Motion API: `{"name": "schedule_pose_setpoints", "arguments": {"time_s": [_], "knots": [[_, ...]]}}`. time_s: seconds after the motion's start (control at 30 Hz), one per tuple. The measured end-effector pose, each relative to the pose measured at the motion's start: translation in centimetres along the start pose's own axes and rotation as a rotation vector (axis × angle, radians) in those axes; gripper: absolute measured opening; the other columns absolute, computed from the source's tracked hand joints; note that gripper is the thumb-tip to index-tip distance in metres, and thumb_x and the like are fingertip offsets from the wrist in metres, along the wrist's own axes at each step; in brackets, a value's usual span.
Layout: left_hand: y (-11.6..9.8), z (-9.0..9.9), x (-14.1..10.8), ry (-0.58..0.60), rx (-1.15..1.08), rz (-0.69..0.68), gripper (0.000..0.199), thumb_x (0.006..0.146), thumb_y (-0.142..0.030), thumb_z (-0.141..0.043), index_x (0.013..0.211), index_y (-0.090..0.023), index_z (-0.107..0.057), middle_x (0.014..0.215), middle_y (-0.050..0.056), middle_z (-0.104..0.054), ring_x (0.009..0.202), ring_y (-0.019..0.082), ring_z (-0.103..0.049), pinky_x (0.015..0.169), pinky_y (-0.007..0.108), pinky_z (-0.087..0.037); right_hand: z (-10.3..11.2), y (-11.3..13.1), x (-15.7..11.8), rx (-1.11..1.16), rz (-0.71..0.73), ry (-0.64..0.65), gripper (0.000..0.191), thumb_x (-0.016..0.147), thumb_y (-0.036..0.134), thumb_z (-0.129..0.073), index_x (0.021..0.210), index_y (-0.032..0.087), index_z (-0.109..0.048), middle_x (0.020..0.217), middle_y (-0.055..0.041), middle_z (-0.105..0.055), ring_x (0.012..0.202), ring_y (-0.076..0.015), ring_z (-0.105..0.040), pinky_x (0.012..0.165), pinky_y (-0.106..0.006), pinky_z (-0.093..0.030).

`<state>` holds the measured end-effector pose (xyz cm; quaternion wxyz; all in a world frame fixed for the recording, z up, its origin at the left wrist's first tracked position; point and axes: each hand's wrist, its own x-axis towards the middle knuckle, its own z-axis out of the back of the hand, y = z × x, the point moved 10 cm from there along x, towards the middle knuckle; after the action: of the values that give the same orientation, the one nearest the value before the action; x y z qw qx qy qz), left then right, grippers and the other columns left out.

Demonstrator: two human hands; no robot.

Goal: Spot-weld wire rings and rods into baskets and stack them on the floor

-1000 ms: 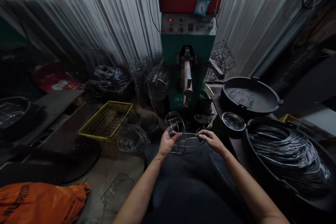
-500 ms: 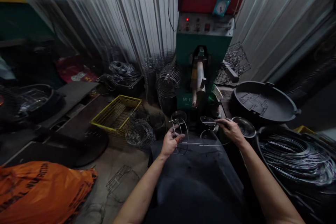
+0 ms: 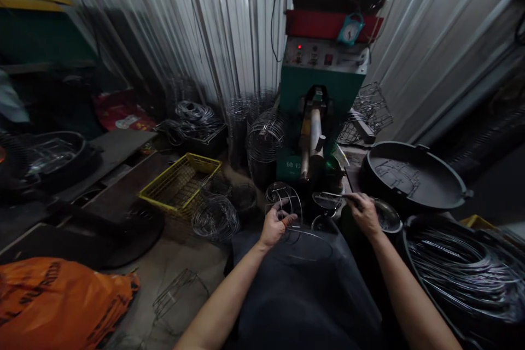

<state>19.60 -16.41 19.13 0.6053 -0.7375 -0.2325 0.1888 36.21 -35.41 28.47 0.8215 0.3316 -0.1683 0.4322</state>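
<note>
My left hand (image 3: pixel 275 227), thumb and fingers closed, grips a small round wire frame (image 3: pixel 301 205) with curved hoops and short cross wires. A thin wire loop (image 3: pixel 320 258) stretches from beside that frame over my dark apron (image 3: pixel 287 295). To the right, my right hand (image 3: pixel 363 214) pinches a thin metal rod (image 3: pixel 333 194) that points left; its exact kind is too blurred to tell. Below the rod stand small round containers (image 3: pixel 326 205). Facing me is a green machine (image 3: pixel 293 82) with a thick pale cylindrical arm (image 3: pixel 315 126) above my hands.
A yellow wire basket (image 3: pixel 164 200) and wire coils (image 3: pixel 215 219) sit at left. On the right are a wide black pan (image 3: pixel 430 188) and a tub of wire rings (image 3: pixel 463 257). An orange sack (image 3: pixel 61 301) lies front left, near a loose wire frame (image 3: pixel 176 292).
My left hand has shifted slightly right with the wire frame, and my right hand slightly right and down with the rod. The wire loop now lies lower over the apron. The view has tilted up.
</note>
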Motion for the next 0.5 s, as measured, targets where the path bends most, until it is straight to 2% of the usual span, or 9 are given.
{"name": "schedule_pose_setpoints", "arguments": {"time_s": [0.1, 0.23, 0.5], "knots": [[0.7, -0.5, 1.2, 0.016, -0.047, 0.004, 0.061, 0.061, -0.034, -0.069, 0.114, -0.013, -0.047, 0.056, -0.006, -0.051, 0.049, 0.007, -0.046, 0.047, 0.018, -0.033, -2.7, 1.4, -0.1, 0.147, -0.014, 0.073, 0.018, 0.082, 0.030, -0.045, 0.085, 0.024, -0.061, 0.082, -0.0032, -0.063, 0.080, -0.0191, -0.055, 0.073, -0.032, -0.038], [1.3, -1.3, 2.6, 0.042, -0.075, 0.020, 0.062, 0.060, -0.035, -0.071, 0.113, -0.014, -0.047, 0.056, -0.006, -0.049, 0.043, 0.005, -0.040, 0.039, 0.017, -0.027, -5.3, 2.0, 0.1, 0.209, -0.028, 0.135, 0.017, 0.083, 0.030, -0.045, 0.086, 0.025, -0.061, 0.082, -0.0036, -0.062, 0.083, -0.0200, -0.053, 0.078, -0.035, -0.036], [1.5, -1.9, 4.7, 0.031, -0.090, 0.033, 0.066, 0.061, -0.034, -0.070, 0.119, -0.015, -0.044, 0.058, -0.005, -0.052, 0.042, 0.004, -0.040, 0.039, 0.016, -0.027, -6.5, 0.5, 1.8, 0.241, -0.040, 0.152, 0.017, 0.083, 0.028, -0.046, 0.086, 0.024, -0.062, 0.081, -0.0041, -0.063, 0.081, -0.0200, -0.051, 0.074, -0.035, -0.036]]}}
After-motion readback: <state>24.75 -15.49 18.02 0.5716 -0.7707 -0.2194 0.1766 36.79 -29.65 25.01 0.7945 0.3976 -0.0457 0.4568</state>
